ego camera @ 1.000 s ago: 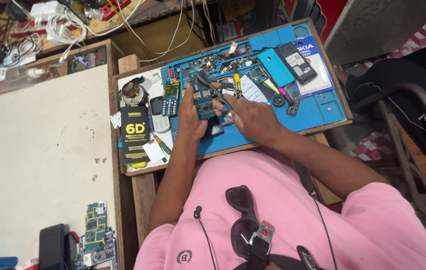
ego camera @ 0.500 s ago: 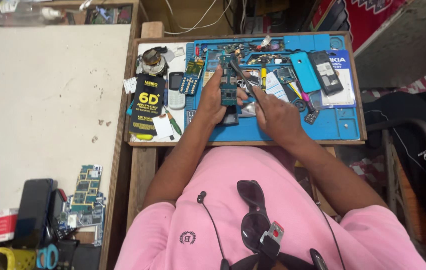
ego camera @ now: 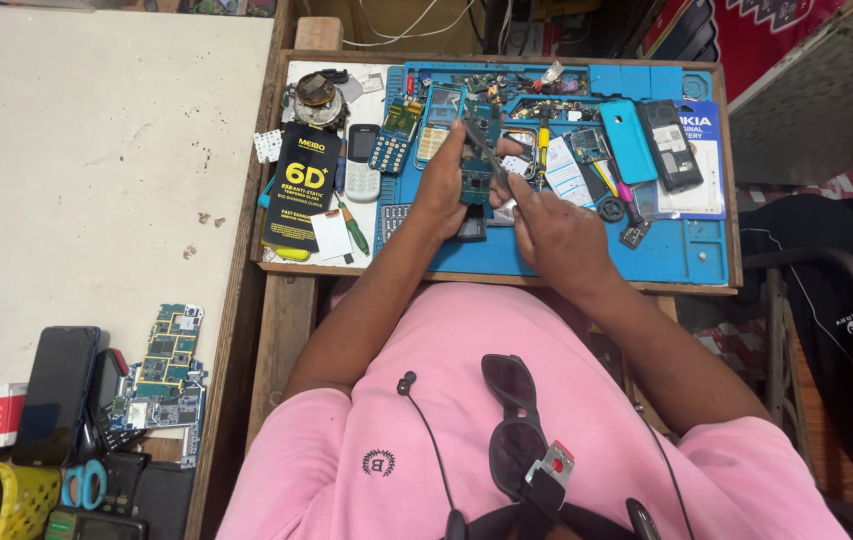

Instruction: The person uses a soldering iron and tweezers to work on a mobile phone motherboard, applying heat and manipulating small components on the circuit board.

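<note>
My left hand (ego camera: pixel 444 187) holds a small green circuit board (ego camera: pixel 475 175) upright above the blue work mat (ego camera: pixel 667 255). My right hand (ego camera: pixel 552 225) grips thin metal tweezers (ego camera: pixel 484 155) whose tips touch the board's upper part. Both hands meet at the mat's middle. Around them lie a blue phone shell (ego camera: pixel 628 140), a black phone (ego camera: pixel 670 145), a white keypad phone (ego camera: pixel 362 162) and a small keypad board (ego camera: pixel 394 137).
A black and yellow flat package (ego camera: pixel 301 187) and a green-handled screwdriver (ego camera: pixel 353 230) lie at the tray's left. A white table (ego camera: pixel 97 150) stands left, with circuit boards (ego camera: pixel 167 370), a dark phone (ego camera: pixel 57 395) and scissors (ego camera: pixel 82 487) at its near end. A chair arm (ego camera: pixel 847 330) is right.
The view has shifted, so the tray sits more central and squarer. My hands stay together on the circuit board, with the tweezers still at it.
</note>
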